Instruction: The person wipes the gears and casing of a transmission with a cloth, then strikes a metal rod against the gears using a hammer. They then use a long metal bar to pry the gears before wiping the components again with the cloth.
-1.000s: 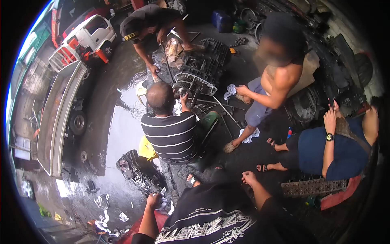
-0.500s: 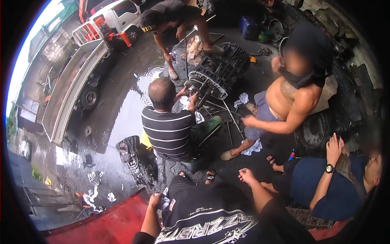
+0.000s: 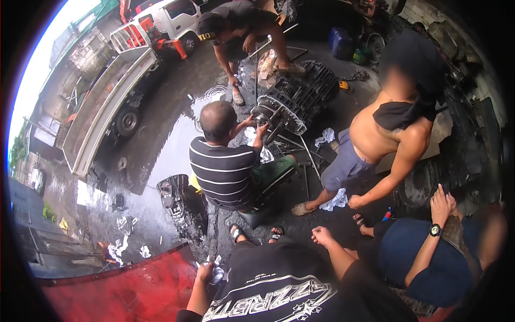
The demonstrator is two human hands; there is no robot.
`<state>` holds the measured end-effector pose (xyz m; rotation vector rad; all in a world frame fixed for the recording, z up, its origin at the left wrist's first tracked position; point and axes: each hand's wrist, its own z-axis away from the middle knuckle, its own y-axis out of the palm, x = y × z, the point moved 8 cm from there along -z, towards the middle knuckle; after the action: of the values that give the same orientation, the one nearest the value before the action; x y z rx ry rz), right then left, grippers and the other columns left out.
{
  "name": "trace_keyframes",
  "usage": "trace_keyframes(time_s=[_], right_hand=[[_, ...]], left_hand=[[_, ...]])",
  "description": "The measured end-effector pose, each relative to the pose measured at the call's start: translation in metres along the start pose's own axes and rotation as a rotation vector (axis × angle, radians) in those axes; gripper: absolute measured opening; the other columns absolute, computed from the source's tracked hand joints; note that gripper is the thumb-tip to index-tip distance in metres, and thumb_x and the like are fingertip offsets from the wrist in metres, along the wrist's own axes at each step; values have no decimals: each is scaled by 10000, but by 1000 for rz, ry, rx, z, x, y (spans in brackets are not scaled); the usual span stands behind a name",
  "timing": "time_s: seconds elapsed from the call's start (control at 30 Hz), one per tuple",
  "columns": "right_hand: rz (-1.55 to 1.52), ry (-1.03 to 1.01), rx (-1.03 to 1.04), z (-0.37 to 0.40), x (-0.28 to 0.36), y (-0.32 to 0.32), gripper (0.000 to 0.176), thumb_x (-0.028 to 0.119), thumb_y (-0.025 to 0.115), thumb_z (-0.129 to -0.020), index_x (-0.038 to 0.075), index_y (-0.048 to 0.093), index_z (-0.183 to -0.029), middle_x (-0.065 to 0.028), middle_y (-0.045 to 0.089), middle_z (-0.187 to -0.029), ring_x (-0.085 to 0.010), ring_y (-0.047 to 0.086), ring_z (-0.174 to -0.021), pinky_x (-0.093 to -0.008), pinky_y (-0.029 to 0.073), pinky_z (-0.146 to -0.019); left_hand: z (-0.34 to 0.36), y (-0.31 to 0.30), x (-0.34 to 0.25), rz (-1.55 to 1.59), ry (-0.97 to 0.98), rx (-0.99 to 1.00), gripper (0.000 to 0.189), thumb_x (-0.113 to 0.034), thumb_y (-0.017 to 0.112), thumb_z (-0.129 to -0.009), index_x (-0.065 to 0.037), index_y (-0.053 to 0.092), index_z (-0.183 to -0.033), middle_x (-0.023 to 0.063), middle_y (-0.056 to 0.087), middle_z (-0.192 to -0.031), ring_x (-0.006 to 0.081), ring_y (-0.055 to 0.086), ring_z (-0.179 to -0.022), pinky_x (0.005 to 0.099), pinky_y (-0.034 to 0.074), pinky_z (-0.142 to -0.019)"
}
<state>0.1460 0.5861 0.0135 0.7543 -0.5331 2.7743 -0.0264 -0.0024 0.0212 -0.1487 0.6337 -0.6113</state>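
Note:
My left hand [image 3: 204, 272], low beside my black shirt, is closed on a crumpled white rag [image 3: 216, 273]. My right hand [image 3: 322, 236] hovers in front of my body with its fingers curled in; I see nothing in it, and it touches nothing. Ahead, a person in a striped shirt [image 3: 225, 174] sits with both hands on a round geared part [image 3: 264, 115] at the end of an opened gearbox [image 3: 303, 94]. A dark metal housing [image 3: 179, 204] lies on the wet ground to the left of that person.
A person in a cap [image 3: 230, 27] bends beyond the gearbox. A shirtless person [image 3: 375, 129] stands at right; another in a blue shirt [image 3: 413, 247] is nearer. A white truck [image 3: 126, 88] stands at left, a red panel [image 3: 134, 282] at lower left. White rags [image 3: 335, 199] litter the ground.
The shirtless person has lowered the raised hand from near the head and straightened somewhat. The blue-shirted person's head has dipped. My hands keep nearly the same pose; the view has shifted slightly.

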Motion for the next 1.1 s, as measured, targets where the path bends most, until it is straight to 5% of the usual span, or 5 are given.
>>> trace_keyframes(time_s=[0.2,0.27,0.63,0.73,1.1], right_hand=[[-39,-77,20,-8,13,-1,160,179,543,-960,74,617,-1055,-37,656,-791,-93,589,-586,-242,457,-481],[-43,-83,8,-5,17,-6,164,170,532,-964,72,615,-1066,-39,657,-794,-95,591,-586,-244,461,-484],[52,20,-15,12,-8,-13,171,198,538,-964,74,623,-1047,-46,671,-821,-108,613,-619,-258,488,-516],[52,7,-2,8,-16,-11,173,207,543,-964,77,624,-1045,-47,673,-824,-109,615,-624,-264,493,-519],[20,-27,1,7,4,-12,170,154,520,-967,71,614,-1081,-46,675,-823,-98,613,-603,-243,490,-504]], left_hand=[[6,18,-27,-219,302,-17,279,-205,477,-895,3,661,-863,101,632,-748,204,567,-668,356,457,-649],[-11,19,7,-72,56,-34,284,-208,481,-896,10,662,-879,110,643,-762,212,578,-679,363,459,-654],[-30,13,35,-31,76,-15,218,-159,490,-886,-10,649,-886,69,624,-748,151,584,-651,317,476,-580],[-16,13,16,-493,259,-2,390,-324,604,-840,23,688,-996,167,704,-898,239,673,-813,374,507,-718],[-29,19,40,-55,-26,-11,390,-308,609,-839,27,655,-1034,157,688,-881,224,647,-806,373,488,-717]])
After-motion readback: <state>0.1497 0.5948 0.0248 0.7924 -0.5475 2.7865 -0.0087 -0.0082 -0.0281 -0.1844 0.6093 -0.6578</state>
